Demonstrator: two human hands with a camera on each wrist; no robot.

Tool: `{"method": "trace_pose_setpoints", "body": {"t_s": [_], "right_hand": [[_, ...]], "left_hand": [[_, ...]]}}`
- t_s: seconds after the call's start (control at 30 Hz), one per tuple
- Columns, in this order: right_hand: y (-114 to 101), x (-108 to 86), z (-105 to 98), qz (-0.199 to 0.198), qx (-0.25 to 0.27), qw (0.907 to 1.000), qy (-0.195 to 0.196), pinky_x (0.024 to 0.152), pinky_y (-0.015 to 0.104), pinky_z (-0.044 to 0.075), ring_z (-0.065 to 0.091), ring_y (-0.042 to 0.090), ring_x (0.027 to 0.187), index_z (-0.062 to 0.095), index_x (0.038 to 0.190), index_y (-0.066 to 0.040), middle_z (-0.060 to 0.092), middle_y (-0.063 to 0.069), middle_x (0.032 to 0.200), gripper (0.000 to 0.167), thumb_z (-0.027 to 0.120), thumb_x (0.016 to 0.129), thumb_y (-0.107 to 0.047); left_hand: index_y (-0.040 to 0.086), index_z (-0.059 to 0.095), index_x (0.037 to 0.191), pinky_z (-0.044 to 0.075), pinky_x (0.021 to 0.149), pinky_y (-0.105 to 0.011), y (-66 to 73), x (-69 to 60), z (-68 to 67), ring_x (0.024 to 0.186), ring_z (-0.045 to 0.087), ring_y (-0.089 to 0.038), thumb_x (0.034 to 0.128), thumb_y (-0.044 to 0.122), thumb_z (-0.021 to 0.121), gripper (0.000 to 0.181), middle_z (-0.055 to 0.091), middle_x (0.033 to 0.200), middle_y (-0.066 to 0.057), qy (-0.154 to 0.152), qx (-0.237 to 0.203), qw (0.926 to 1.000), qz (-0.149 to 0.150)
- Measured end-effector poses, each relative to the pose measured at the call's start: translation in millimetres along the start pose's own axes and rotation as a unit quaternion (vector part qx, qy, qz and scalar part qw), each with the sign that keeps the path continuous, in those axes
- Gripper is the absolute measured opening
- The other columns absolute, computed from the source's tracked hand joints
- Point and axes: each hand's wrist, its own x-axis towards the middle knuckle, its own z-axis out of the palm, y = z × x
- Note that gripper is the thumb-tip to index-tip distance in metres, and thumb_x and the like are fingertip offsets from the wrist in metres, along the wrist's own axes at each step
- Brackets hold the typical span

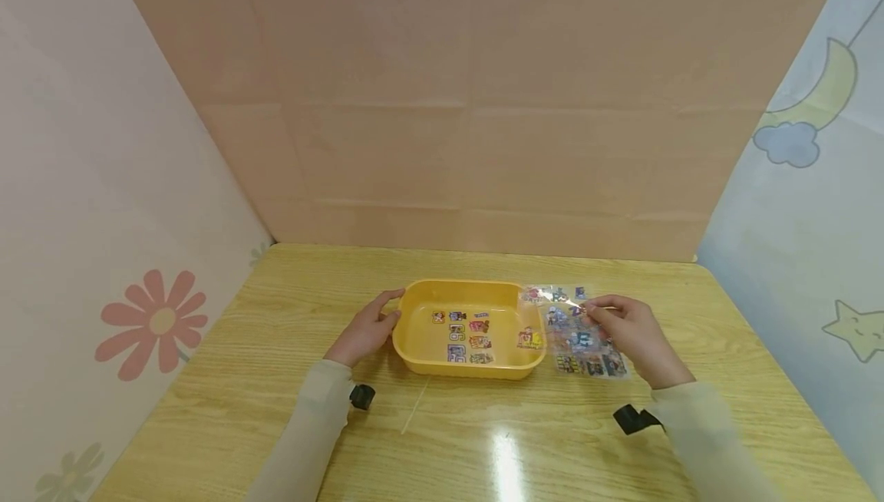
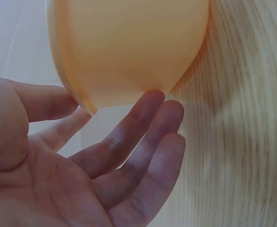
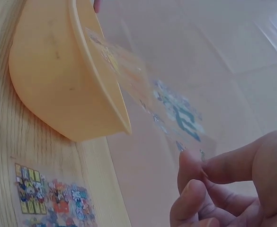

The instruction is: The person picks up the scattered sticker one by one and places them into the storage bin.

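A yellow plastic basin (image 1: 467,371) sits on the table with several small printed stickers (image 1: 456,333) showing on its floor. The left hand (image 1: 364,331) grips the basin's left end; in the left wrist view its thumb and a finger meet at the rim, and other fingertips touch the outer wall. Thumb and forefinger of the right hand (image 1: 633,331) pinch a clear sticker sheet (image 3: 169,111), which stretches over the basin's right rim. Below that, another clear sheet with colourful pictures (image 3: 53,196) lies on the table to the basin's right.
The wood-grain table (image 1: 552,440) backs onto a tan paper-covered wall (image 1: 470,141). Patterned side walls flank it, with a flower (image 1: 162,322) on the left and a star (image 1: 856,329) on the right. Black straps (image 1: 635,418) hang at both wrists.
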Motion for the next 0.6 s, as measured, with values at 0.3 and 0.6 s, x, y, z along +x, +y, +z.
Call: {"method": "trace_pose_setpoints", "body": {"t_s": [0.3,0.6], "right_hand": [[-5,2.6,10,-0.010,0.005,0.9998,-0.017,0.054,0.029,0.042,0.055,0.014,0.070,0.054,0.135,0.005,0.072,0.015,0.107,0.045,0.051,0.106,-0.029],[-10,4.1,20,-0.024,0.005,0.9992,-0.032,0.054,0.029,0.042,0.054,0.014,0.069,0.056,0.134,0.005,0.070,0.020,0.111,0.040,0.049,0.107,-0.022]], "left_hand": [[0.024,0.043,0.152,0.047,0.069,-0.033,0.6,-1.2,-0.4,0.087,0.061,-0.022,0.1063,0.022,0.049,0.046,0.066,0.116,-0.014,-0.002,0.003,1.0000,-0.002],[0.024,0.042,0.152,0.046,0.067,-0.033,0.6,-1.7,-1.0,0.085,0.061,-0.025,0.1063,0.022,0.049,0.047,0.066,0.113,-0.015,-0.005,0.002,1.0000,-0.001]]}}
